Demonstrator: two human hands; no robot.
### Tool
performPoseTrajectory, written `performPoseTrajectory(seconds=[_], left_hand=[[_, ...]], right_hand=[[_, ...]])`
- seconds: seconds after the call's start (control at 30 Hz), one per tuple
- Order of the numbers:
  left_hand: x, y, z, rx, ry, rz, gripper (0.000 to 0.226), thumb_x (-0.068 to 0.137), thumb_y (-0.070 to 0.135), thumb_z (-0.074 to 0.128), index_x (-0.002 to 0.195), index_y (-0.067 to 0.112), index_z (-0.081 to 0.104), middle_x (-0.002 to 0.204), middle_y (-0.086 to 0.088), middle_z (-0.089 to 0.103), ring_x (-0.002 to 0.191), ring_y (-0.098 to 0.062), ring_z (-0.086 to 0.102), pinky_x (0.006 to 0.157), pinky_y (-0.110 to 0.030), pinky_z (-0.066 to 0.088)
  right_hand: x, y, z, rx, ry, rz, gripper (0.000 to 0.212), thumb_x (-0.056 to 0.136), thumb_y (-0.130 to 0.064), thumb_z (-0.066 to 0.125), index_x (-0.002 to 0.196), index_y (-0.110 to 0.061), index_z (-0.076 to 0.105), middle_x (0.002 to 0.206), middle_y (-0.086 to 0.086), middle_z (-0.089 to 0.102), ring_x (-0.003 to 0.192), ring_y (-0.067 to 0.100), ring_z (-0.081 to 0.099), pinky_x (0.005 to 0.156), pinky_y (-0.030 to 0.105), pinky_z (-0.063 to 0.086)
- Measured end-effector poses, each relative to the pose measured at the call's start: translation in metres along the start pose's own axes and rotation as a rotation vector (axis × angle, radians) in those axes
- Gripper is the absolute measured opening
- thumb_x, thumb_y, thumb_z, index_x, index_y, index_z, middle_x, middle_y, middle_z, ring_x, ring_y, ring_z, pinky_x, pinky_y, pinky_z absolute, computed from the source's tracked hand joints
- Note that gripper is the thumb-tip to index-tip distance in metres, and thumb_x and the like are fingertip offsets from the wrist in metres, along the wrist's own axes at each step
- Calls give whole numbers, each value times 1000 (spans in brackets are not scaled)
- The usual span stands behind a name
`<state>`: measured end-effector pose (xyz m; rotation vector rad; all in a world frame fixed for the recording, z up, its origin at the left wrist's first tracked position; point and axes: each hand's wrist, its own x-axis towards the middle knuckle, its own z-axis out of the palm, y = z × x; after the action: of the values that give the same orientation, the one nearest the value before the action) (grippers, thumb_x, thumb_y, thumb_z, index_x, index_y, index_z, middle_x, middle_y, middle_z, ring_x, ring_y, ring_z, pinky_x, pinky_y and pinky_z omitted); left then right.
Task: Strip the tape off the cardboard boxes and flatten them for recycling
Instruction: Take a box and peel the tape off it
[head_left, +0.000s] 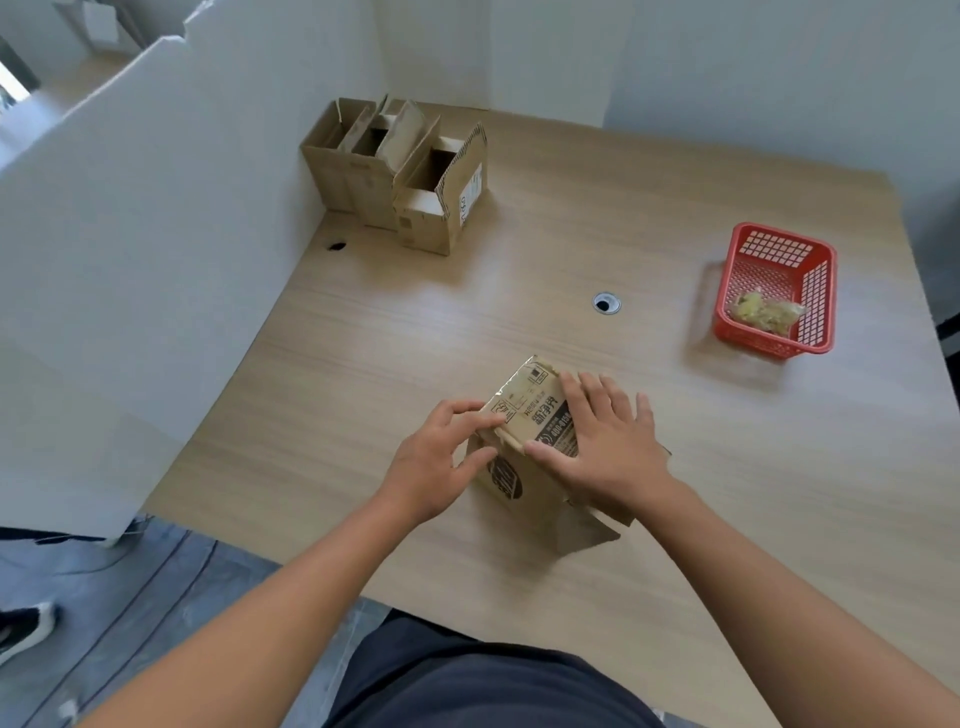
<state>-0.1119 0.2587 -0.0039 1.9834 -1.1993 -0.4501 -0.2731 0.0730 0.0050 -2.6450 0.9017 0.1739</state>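
1. A printed cardboard box (535, 410) is seen near the front edge of the wooden table (727, 493), partly squashed, with a loose flap spread toward the person.
2. Its left edge is pinched by the left hand (436, 462), with the fingers curled over the top and the thumb set against the side.
3. The right hand (608, 441) is laid flat on the box's top, fingers straight and spread.
4. A cluster of open boxes (363, 176) is stood at the far left corner, beside a white partition (130, 260).
5. Crumpled tape (763, 312) is held in a red basket (818, 296) at the right, well apart from both hands.
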Motion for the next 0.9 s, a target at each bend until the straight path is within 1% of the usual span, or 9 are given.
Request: performPoseTrajectory(seconds=[0.03,0.1,0.2,0.37,0.5,0.63,0.7,0.8,0.9], left_hand=[[0,0,0,2,15,19,42,87,33,79,125,46,65,141,19,45,107,3,57,86,-36,56],[1,1,5,3,85,97,35,83,29,84,115,37,72,143,12,45,109,-1,60,82,-36,58],[4,1,13,-36,163,235,17,85,16,82,101,17,79,132,-1,55,114,-20,63,84,-42,58],[4,-2,13,-123,182,252,9,88,14,78,95,16,81,115,4,67,102,-14,69,79,-40,59],[2,-4,11,-209,110,187,9,89,8,76,93,15,80,116,5,66,110,-14,66,86,-41,59],[-4,-8,4,-323,-69,153,9,94,1,68,94,9,73,127,1,63,124,-17,60,99,-36,55],[-8,-8,-3,-486,-151,25,10,98,0,61,98,8,66,137,1,57,127,-17,60,101,-35,54],[-11,-6,-13,-718,-174,-197,8,101,5,59,99,12,59,150,4,46,123,-19,64,103,-34,53],[-15,-4,-10,-768,-152,-250,8,101,11,59,108,11,55,146,-2,53,123,-20,64,101,-34,54]], right_hand=[[1,3,-1,-7,-16,-15,111,71,-101,14,160,-39,-11,171,-8,-2,157,18,-8,123,59,-8],[3,7,-3,-28,-47,-38,123,62,-108,11,160,-38,-13,171,-7,-5,157,19,-10,123,61,-6],[6,9,-4,-57,-79,-64,132,54,-112,10,160,-37,-15,171,-5,-6,157,20,-10,123,62,-3],[11,15,-6,-49,-99,-89,135,51,-113,15,160,-39,-15,171,-9,-7,157,16,-11,124,59,-5],[14,20,-8,-35,-104,-112,135,49,-113,22,158,-44,-14,171,-11,-3,157,15,-8,125,56,-8],[19,24,-14,-47,-158,-139,137,46,-113,26,158,-46,-15,171,-10,-6,157,15,-12,123,52,-15],[20,24,-18,-51,-181,-155,137,46,-112,28,158,-45,-15,171,-8,-9,156,15,-15,122,49,-19],[15,19,-19,-47,-190,-173,132,55,-104,38,160,-42,-13,171,-6,-9,157,16,-15,121,47,-22],[3,10,-12,-56,-152,-166,128,59,-95,38,161,-36,-12,171,-4,-6,157,19,-12,123,51,-20]])
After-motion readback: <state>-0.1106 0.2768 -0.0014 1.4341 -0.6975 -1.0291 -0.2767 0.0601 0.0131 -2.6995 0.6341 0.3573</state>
